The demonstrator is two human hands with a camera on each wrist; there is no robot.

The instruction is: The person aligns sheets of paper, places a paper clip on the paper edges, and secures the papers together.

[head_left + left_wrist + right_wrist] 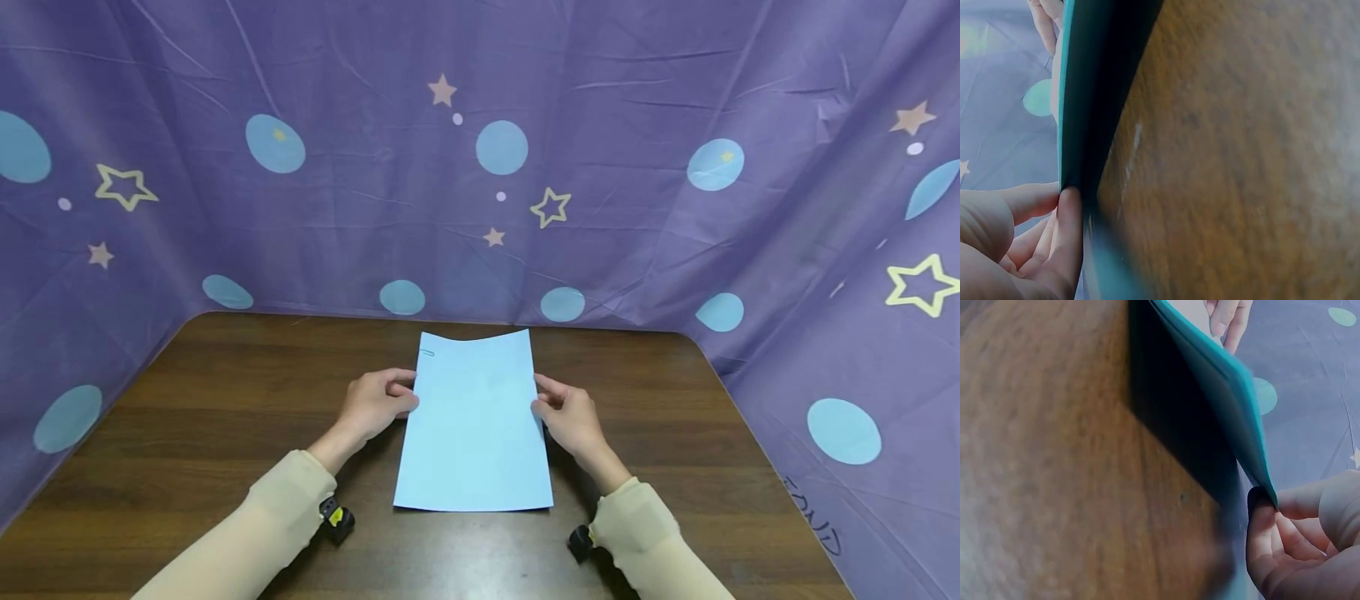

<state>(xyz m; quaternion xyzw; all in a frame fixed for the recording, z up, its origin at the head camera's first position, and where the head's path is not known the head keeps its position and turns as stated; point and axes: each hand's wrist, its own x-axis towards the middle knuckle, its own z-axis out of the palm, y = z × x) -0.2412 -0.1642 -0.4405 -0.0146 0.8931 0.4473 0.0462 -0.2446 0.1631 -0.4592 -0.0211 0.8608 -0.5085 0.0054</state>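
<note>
A light blue stack of paper (476, 425), upright in format, is held between both hands just over the table, its top edge dipping in the middle. A small paper clip (427, 353) sits at its upper left corner. My left hand (378, 400) pinches the left edge between thumb and fingers; in the left wrist view the thumb and fingertips (1069, 206) meet at that edge. On the opposite side my right hand (570, 414) pinches the right edge. In the right wrist view, the paper's underside (1210, 381) shows dark above the wood, with fingertips (1263, 512) at its corner.
The brown wooden table (262, 400) has rounded far corners. A purple curtain (360, 208) with stars and blue dots rises along its back and both sides. Black wrist cameras (339, 521) hang below the cream sleeves (251, 533).
</note>
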